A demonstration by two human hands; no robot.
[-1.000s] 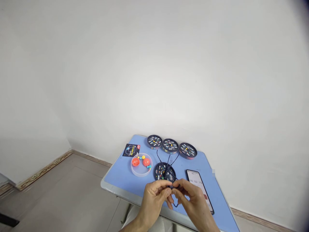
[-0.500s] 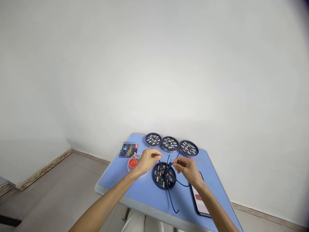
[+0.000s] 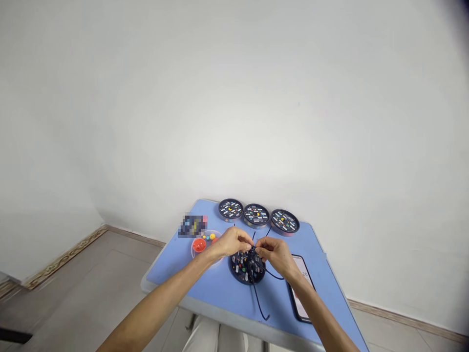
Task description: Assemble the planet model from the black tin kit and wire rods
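A round black base (image 3: 242, 270) with small coloured pictures and labels lies on the blue table, and thin black rods (image 3: 258, 302) spread out from a hub above its centre. My left hand (image 3: 238, 241) is pinched at the hub's upper left side. Facing it, my right hand (image 3: 273, 250) has its fingers pressed together at the hub's right side. The fingertips of both hands nearly meet there, and what they grip is small and partly hidden.
Three round black discs (image 3: 256, 214) stand along the table's back edge. At the left are a clear tub (image 3: 193, 254) with a red cup (image 3: 199, 245) and coloured balls, and a blurred card (image 3: 192, 225). A phone (image 3: 303, 315) lies partly under my right forearm.
Both hands have come together over the hub, my left hand moving right and my right hand slightly left. More of the phone and the coloured balls now shows.
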